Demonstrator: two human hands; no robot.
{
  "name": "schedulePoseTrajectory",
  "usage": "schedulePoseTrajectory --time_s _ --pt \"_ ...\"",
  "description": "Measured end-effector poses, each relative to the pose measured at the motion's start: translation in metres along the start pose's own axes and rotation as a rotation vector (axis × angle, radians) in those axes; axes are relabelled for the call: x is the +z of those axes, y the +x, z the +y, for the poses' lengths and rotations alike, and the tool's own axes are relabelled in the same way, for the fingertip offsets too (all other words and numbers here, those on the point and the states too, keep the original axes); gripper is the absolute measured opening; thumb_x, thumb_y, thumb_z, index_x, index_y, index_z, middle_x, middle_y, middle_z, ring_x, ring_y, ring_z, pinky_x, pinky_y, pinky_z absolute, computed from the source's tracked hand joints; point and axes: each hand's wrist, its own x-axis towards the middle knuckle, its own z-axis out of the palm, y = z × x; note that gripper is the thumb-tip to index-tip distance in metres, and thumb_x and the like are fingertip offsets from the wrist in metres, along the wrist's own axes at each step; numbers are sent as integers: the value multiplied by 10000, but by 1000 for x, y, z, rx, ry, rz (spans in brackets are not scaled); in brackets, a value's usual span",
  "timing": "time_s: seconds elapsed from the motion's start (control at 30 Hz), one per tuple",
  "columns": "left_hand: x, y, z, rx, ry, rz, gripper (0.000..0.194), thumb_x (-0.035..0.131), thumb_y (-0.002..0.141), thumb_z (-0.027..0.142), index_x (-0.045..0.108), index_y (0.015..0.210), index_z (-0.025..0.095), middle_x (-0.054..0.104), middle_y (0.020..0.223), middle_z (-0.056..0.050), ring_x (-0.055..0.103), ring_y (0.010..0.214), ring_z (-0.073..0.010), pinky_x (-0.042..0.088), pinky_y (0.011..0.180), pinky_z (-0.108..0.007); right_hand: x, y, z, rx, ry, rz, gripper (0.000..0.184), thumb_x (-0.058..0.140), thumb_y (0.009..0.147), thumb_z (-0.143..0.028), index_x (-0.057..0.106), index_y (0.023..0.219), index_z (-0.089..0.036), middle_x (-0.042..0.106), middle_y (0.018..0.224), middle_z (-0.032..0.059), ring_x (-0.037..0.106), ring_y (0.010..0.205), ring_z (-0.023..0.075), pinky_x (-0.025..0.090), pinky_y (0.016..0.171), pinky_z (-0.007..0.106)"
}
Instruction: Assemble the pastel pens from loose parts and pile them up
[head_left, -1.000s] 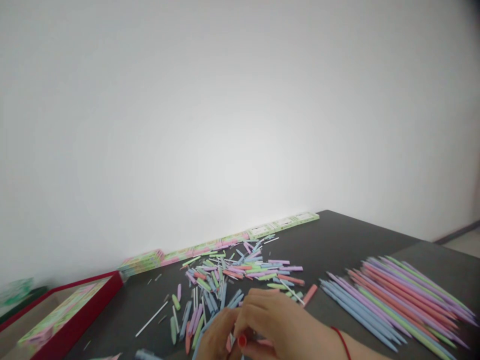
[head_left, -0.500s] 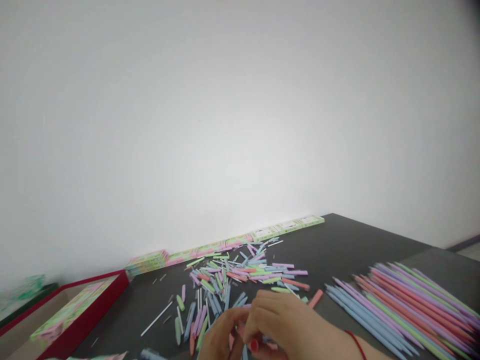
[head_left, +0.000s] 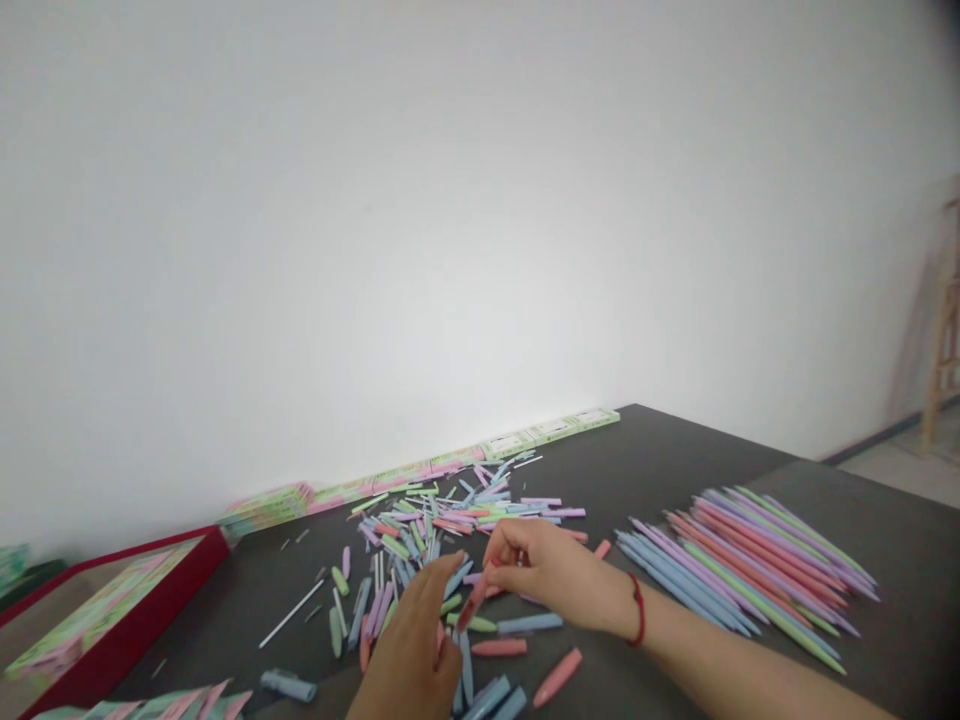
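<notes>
My right hand [head_left: 525, 565], with a red cord on its wrist, pinches a coral-red pen piece [head_left: 477, 598] that slants down to the left and ends in a darker part. Close beside its lower end is my left hand [head_left: 411, 640], fingers stretched and thumb apart. A bit of coral red shows between that thumb and the fingers; whether it is touched I cannot tell. Around both hands lie loose pen parts: a coral cap [head_left: 558, 678], a coral piece [head_left: 499, 648], a blue piece [head_left: 529, 623] and several blue pieces [head_left: 495, 698] at the front edge.
Long pastel pens [head_left: 742, 570] lie in rows at the right. A heap of pen parts [head_left: 427, 520] spreads behind my hands. Printed boxes [head_left: 405, 478] line the white wall. At left stand a red-rimmed box [head_left: 161, 600] and printed packets [head_left: 150, 706]; a blue cap [head_left: 289, 685] lies nearby.
My hands were together low at the front edge; now the right has lifted and separated a little, showing the coral piece. The camera view has shifted right and down, revealing more of the table front.
</notes>
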Motion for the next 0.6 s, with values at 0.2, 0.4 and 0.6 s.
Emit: schedulePoseTrajectory --time_s 0.2,0.4,0.6 --pt "5 2 23 -220 -355 -127 331 354 895 377 449 1164 208 580 631 34 539 517 -139 413 489 -229 17 7 24 87 166 -198 123 573 799 -235 617 886 -161 631 694 -29 550 577 92 384 504 169" --pt "4 6 13 -456 -839 -333 278 421 827 492 440 848 215 444 508 98 308 339 -65 181 336 -173 -11 11 51 142 -405 -150 183 506 812 -181 644 928 -154 672 799 41 607 741 162 403 620 228" --pt "39 -17 42 -327 -724 -482 301 349 892 446 478 765 207 575 594 16 523 504 -107 370 471 -208 -26 -15 77 204 -634 -140 196 513 746 -118 672 853 -158 696 856 101 627 826 247 395 707 304"
